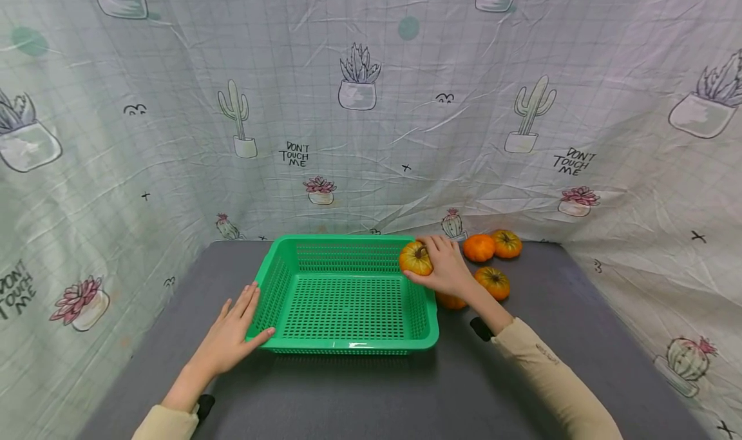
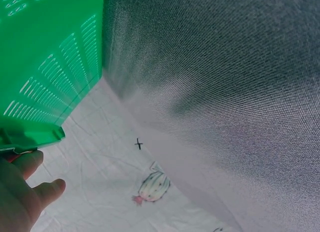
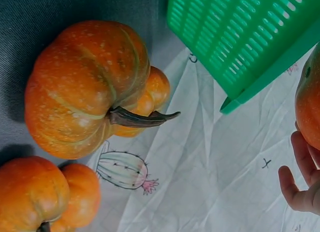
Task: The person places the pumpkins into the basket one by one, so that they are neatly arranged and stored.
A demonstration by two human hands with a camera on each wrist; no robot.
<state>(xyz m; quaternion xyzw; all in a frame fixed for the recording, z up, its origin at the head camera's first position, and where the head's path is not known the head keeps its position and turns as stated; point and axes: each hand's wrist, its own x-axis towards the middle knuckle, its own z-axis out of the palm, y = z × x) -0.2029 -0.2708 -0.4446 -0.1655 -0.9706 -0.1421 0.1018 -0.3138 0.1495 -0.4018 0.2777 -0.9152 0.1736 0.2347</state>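
My right hand grips a small yellow-orange pumpkin with a brown stem, thumb below and fingers over its far side. The pumpkin overlaps the back right corner of a green plastic basket in the head view. In the right wrist view only the edge of this pumpkin shows. Fingers outstretched, my left hand rests at the basket's left rim. The left wrist view shows two of its fingers right under the rim. Nothing lies inside the basket.
Right of the basket, several pumpkins sit on the grey table: an orange one, a striped one, another striped one, and one partly hidden by my right hand. A cactus-print cloth hangs behind and along both sides.
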